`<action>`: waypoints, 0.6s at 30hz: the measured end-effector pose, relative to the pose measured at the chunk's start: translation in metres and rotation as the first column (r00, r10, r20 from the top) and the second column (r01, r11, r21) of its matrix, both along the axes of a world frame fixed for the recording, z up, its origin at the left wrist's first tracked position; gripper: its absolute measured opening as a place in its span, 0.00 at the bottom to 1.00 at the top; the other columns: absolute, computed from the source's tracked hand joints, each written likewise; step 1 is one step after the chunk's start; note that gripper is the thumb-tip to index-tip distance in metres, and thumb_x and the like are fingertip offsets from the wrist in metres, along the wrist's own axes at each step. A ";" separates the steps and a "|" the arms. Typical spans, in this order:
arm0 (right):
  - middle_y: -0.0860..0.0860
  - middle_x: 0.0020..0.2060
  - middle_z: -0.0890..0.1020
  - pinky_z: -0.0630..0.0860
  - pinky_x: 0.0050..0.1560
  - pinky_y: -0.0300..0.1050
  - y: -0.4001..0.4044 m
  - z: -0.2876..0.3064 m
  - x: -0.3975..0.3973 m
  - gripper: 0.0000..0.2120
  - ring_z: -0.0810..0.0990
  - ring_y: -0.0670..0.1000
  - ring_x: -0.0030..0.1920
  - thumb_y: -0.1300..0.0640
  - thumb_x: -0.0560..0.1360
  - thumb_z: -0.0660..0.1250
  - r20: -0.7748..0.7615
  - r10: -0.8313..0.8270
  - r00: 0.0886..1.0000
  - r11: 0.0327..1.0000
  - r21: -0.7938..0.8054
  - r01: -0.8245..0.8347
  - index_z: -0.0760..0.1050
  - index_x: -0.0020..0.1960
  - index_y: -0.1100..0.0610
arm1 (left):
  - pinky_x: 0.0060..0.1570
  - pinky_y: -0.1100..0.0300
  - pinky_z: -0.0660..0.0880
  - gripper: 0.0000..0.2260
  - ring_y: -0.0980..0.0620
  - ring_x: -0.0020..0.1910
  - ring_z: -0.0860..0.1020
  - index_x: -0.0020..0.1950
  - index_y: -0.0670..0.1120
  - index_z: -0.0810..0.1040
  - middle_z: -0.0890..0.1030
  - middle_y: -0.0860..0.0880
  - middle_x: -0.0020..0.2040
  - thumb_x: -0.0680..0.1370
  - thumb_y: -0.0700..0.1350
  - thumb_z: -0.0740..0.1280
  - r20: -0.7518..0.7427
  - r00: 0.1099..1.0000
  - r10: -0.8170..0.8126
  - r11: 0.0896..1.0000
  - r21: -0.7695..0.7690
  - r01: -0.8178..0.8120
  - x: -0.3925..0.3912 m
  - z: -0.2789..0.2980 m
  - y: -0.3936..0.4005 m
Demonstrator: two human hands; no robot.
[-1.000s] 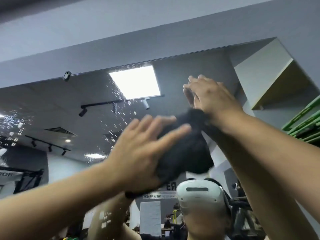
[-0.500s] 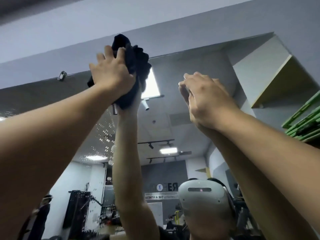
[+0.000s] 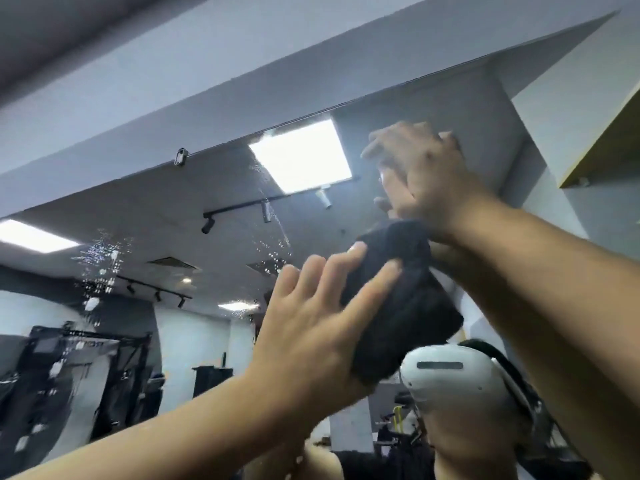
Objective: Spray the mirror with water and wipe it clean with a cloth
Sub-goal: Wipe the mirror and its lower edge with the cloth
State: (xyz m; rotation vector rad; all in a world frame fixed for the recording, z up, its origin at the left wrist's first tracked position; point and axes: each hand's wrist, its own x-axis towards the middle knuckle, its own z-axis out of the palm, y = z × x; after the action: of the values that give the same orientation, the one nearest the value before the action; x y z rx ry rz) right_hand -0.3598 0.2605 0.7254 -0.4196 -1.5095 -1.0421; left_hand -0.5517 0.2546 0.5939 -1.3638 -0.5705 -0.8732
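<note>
A large wall mirror [image 3: 166,237] fills the view, with water droplets [image 3: 100,261] and a thin run of water [image 3: 273,216] on its upper part. My left hand [image 3: 311,327] presses a black cloth [image 3: 398,306] flat against the glass, fingers spread over it. My right hand [image 3: 422,174] rests flat on the mirror above the cloth, fingers apart, holding nothing. No spray bottle is in view.
The mirror's top edge meets a grey wall beam [image 3: 242,71] with a small metal clip [image 3: 180,156]. A yellow-edged shelf [image 3: 602,147] juts out at the upper right. The mirror reflects a white headset [image 3: 450,379], ceiling lights and dark gym racks.
My left hand has swept the cloth down and to the right, from the mirror's top edge to just below my right hand. The right hand has stayed about where it was.
</note>
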 end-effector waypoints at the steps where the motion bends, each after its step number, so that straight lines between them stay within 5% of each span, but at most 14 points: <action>1: 0.51 0.62 0.79 0.60 0.57 0.47 0.002 -0.002 -0.002 0.18 0.73 0.56 0.64 0.52 0.75 0.55 0.011 -0.015 1.000 1.000 -0.009 0.015 0.77 0.60 0.53 | 0.48 0.46 0.73 0.36 0.39 0.51 0.76 0.75 0.49 0.69 0.74 0.40 0.68 0.71 0.63 0.70 -0.050 0.999 -0.019 1.000 -0.003 0.019 -0.007 -0.008 0.000; 4: 0.52 0.64 0.78 0.62 0.64 0.52 0.005 -0.004 -0.004 0.19 0.72 0.56 0.67 0.52 0.78 0.53 0.013 -0.078 0.997 0.996 -0.032 0.078 0.76 0.63 0.54 | 0.50 0.46 0.74 0.34 0.39 0.54 0.77 0.75 0.51 0.69 0.73 0.41 0.68 0.72 0.62 0.69 -0.138 0.988 -0.072 0.997 -0.026 0.069 -0.030 -0.002 0.002; 7: 0.48 0.49 0.73 0.60 0.55 0.49 0.009 -0.002 -0.003 0.10 0.73 0.54 0.57 0.55 0.80 0.54 0.052 -0.219 0.974 0.976 -0.005 0.220 0.73 0.55 0.51 | 0.55 0.47 0.74 0.33 0.40 0.58 0.76 0.75 0.51 0.68 0.73 0.42 0.67 0.71 0.59 0.68 -0.123 0.992 -0.042 0.999 -0.011 0.041 -0.050 0.038 0.005; 11: 0.49 0.51 0.74 0.62 0.57 0.51 0.010 -0.004 -0.004 0.07 0.72 0.55 0.57 0.56 0.78 0.59 0.054 -0.268 0.962 0.963 0.007 0.268 0.72 0.55 0.52 | 0.58 0.42 0.74 0.28 0.40 0.60 0.72 0.75 0.50 0.67 0.72 0.41 0.64 0.75 0.56 0.63 0.175 0.983 -0.047 0.999 0.022 0.044 -0.076 0.125 0.008; 15: 0.48 0.53 0.74 0.62 0.59 0.51 0.010 -0.005 -0.005 0.06 0.71 0.53 0.58 0.57 0.78 0.60 0.037 -0.262 0.964 0.965 0.000 0.262 0.71 0.55 0.51 | 0.63 0.38 0.71 0.24 0.35 0.64 0.70 0.75 0.52 0.64 0.69 0.40 0.65 0.80 0.56 0.61 0.612 0.791 0.017 0.999 -0.037 0.006 -0.094 0.221 0.008; 18: 0.47 0.53 0.73 0.61 0.60 0.49 0.010 -0.006 -0.007 0.07 0.70 0.51 0.58 0.58 0.79 0.59 0.029 -0.258 0.966 0.966 -0.018 0.258 0.70 0.55 0.49 | 0.64 0.38 0.70 0.23 0.36 0.66 0.68 0.73 0.52 0.63 0.68 0.40 0.64 0.81 0.58 0.59 0.684 0.726 0.074 0.997 -0.064 -0.042 -0.091 0.243 0.011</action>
State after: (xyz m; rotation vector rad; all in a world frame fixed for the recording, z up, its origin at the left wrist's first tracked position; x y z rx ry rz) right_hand -0.3666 0.2701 0.7192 -0.6331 -1.5177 -1.2384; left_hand -0.6427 0.2656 0.8373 -1.0167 -1.2069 -1.3304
